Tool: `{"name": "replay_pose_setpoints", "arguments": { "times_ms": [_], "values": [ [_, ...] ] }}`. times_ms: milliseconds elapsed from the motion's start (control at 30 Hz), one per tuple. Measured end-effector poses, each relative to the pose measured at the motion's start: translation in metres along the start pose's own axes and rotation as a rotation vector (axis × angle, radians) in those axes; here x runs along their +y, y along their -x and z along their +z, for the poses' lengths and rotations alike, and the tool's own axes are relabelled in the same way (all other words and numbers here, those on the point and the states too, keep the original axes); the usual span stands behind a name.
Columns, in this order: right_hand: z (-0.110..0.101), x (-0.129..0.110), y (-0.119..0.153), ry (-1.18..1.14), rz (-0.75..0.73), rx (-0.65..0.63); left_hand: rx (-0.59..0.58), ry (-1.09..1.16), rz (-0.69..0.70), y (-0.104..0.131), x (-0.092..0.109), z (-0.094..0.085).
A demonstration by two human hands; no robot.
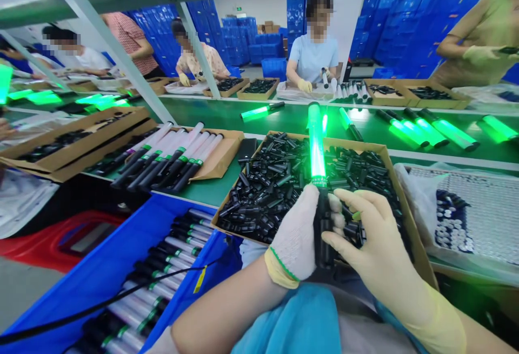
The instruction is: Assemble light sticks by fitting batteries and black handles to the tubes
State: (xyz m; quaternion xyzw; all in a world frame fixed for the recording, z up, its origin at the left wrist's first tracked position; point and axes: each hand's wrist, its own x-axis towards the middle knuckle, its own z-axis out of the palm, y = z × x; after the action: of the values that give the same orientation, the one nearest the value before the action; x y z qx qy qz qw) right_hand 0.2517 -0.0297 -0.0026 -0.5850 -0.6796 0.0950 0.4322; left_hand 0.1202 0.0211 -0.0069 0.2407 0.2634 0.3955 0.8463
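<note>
A glow stick (317,148) with a lit green tube and a black handle stands nearly upright in front of me. Wrapped round its handle is my left hand (298,229), in a white knit glove over a yellowish one. My right hand (371,235), in a pale yellow rubber glove, is beside the handle with its thumb and fingers apart; the thumb tip is close to the handle, and I cannot tell whether it touches. Behind both hands lies a cardboard tray (385,159) heaped with small black plastic parts (263,181).
Unlit sticks (178,154) lie in a pile at left, above a blue bin (121,240) holding more. A bag of small silvery parts (486,208) is at right. Lit sticks (430,127) rest on the green conveyor (227,113). Co-workers (312,51) sit opposite. A black cable (133,289) crosses the bin.
</note>
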Motion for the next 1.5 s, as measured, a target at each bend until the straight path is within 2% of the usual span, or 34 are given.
{"name": "replay_pose_setpoints", "arguments": {
  "times_ms": [67, 167, 267, 433, 533, 600, 667, 767, 867, 1033, 1200, 1367, 1500],
  "values": [
    [0.000, 0.004, -0.002, -0.006, 0.023, -0.020, -0.051, -0.028, 0.026, 0.003, 0.000, 0.005],
    [0.000, 0.011, -0.002, -0.083, 0.021, -0.123, -0.133, -0.185, 0.070, 0.007, 0.003, 0.008],
    [0.003, 0.017, 0.001, -0.121, 0.014, -0.188, -0.140, -0.270, 0.072, 0.008, 0.003, 0.006],
    [0.005, 0.021, 0.004, -0.119, 0.005, -0.168, -0.154, -0.309, 0.022, 0.008, 0.000, 0.006],
    [-0.001, 0.016, 0.001, -0.189, 0.080, -0.162, -0.188, -0.281, 0.013, 0.010, 0.000, 0.009],
    [-0.009, 0.011, -0.002, -0.371, 0.162, -0.123, -0.145, -0.292, 0.020, 0.010, 0.002, 0.012],
    [-0.017, 0.007, -0.006, -0.751, 0.288, -0.118, -0.078, -0.320, 0.016, 0.011, 0.003, 0.014],
    [-0.026, 0.007, -0.009, -1.378, 0.503, -0.249, -0.049, -0.375, -0.009, 0.010, 0.003, 0.016],
    [-0.025, 0.011, -0.007, -1.633, 0.606, -0.349, -0.075, -0.404, -0.014, 0.009, 0.000, 0.014],
    [-0.019, 0.012, 0.000, -1.597, 0.623, -0.394, -0.073, -0.493, 0.060, 0.008, -0.001, 0.013],
    [-0.017, 0.010, 0.001, -1.516, 0.603, -0.420, -0.091, -0.561, 0.067, 0.009, 0.000, 0.013],
    [-0.018, 0.014, 0.003, -1.585, 0.626, -0.421, -0.182, -0.492, 0.031, 0.008, 0.001, 0.010],
    [-0.018, 0.016, 0.002, -1.660, 0.648, -0.402, -0.184, -0.460, 0.007, 0.007, -0.001, 0.009]
  ]
}}
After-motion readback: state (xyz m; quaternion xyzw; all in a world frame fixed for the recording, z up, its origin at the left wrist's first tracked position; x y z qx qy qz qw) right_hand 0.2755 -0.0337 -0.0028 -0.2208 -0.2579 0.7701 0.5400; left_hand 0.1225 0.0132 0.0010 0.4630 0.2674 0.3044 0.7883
